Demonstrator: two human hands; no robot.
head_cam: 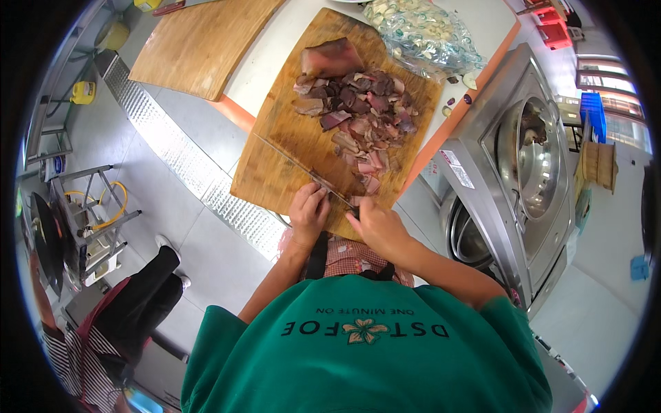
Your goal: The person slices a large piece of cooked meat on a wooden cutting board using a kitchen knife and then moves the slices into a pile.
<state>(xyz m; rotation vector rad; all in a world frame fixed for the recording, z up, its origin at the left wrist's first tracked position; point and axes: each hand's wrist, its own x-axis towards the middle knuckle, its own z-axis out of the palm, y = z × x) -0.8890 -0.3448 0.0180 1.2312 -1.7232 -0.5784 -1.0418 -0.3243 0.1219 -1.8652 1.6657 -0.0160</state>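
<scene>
A wooden cutting board (279,118) lies in front of me at the table's near end. My right hand (382,227) grips the dark handle of a kitchen knife (297,164), whose blade points to the far left across the board. Close against the blade, my left hand (309,212) has its fingers curled; whether a bit of meat is under them is hidden. Sliced cured meat (361,100) is heaped over the board's middle and right, with paler slices (367,165) trailing towards the knife. Behind the heap rests an uncut slab of cured meat (331,58).
Clear plastic bags of pale sliced food (426,38) sit at the back right, beside scraps (467,98). Another wooden board (206,49) overhangs the table's left side. A steel wok station (532,155) stands close on my right. Behind my left, another person (134,315) stands on the floor.
</scene>
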